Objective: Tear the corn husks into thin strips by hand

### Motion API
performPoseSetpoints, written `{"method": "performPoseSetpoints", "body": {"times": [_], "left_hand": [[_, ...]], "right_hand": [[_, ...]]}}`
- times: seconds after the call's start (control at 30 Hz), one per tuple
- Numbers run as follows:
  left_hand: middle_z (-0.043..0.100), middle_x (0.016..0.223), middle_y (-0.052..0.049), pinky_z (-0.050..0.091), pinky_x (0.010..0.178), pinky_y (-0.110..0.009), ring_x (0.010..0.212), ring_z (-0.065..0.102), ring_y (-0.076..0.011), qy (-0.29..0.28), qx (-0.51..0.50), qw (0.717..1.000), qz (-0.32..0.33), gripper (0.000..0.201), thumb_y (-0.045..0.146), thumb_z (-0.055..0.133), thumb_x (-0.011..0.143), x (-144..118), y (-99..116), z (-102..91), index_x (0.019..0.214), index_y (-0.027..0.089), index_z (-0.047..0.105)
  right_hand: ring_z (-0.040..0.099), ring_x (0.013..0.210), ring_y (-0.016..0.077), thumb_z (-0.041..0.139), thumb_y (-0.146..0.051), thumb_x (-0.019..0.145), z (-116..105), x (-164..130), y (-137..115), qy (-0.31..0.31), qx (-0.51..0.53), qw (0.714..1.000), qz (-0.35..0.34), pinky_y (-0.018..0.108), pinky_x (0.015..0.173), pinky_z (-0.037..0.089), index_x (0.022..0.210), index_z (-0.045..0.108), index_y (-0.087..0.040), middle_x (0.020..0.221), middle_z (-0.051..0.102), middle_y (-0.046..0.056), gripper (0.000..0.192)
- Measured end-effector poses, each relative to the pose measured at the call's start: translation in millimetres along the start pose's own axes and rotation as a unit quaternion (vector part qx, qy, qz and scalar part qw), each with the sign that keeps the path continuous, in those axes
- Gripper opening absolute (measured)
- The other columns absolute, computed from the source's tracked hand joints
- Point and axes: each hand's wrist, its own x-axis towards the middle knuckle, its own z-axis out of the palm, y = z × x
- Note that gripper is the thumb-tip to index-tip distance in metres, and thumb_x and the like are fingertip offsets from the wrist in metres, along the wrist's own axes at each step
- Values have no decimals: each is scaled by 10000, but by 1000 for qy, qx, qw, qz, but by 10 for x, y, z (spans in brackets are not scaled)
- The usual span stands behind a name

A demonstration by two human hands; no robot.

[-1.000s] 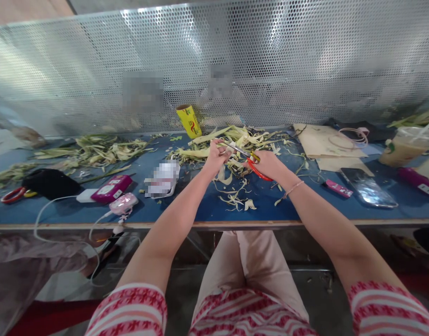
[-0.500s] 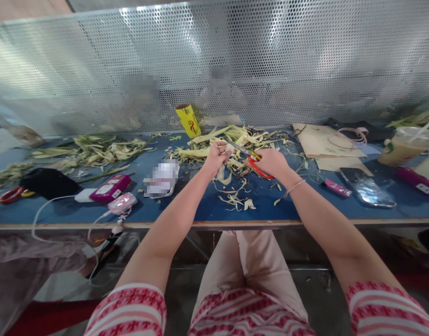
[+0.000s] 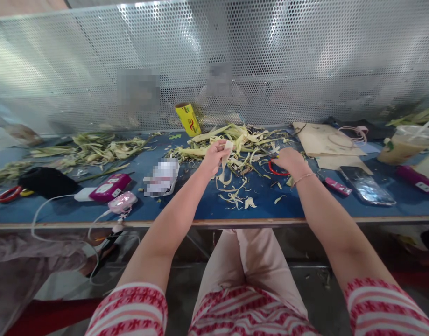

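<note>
Head view, left hand (image 3: pixel 214 156) pinching husk strip (image 3: pixel 225 158)

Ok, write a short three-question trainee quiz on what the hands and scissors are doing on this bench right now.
1. True or false: the left hand pinches a pale husk strip that hangs down over the blue table.
2. The right hand rests on: A) the phone, B) the red-handled scissors, C) the yellow roll.
3. What leans against the perforated metal screen behind the husk pile?

Key:
1. True.
2. B; the scissors lie low at the table, partly hidden by the hand.
3. The yellow roll.
</note>
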Motion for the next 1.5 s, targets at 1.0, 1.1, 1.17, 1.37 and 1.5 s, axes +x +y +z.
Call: {"method": "performPoseSetpoints", "body": {"times": [1.0,1.1,1.17,1.37,1.5], "left_hand": [[623,682,12,505,588,-267,619,605,-114,-158,203,962,-93,366,359,786,659,-185,-75,175,786,154,510],[631,683,2,518,607,-284,625,608,-123,-144,211,964,-69,290,332,750,706,-177,-75,177,785,148,539],[632,684,-6,523,631,-293,641,613,-129,-138,211,966,-53,251,304,739,716,-171,-80,177,756,140,553],[608,646,10,514,633,-257,613,600,-104,-102,154,983,-22,199,235,735,697,-151,-88,177,705,136,563],[602,618,17,500,572,-221,576,587,-91,-92,149,984,-11,204,212,738,680,-143,-74,176,735,139,556]], "right_hand": [[613,629,163,683,-379,708,324,-100,-573,-36,489,829,-270,315,612,526,769,573,-190,689,631,8,227],[601,624,162,712,-433,682,298,-98,-566,-29,502,821,-270,314,601,522,744,548,-198,661,610,1,293],[593,623,157,730,-453,666,284,-107,-572,-21,514,816,-262,310,600,520,733,538,-202,652,598,-5,323],[546,581,131,770,-463,624,249,-135,-586,-19,563,792,-236,300,583,497,740,524,-204,648,554,-22,375],[532,619,131,767,-435,623,236,-133,-595,9,563,786,-255,297,609,478,749,536,-198,676,553,-14,355]]}}
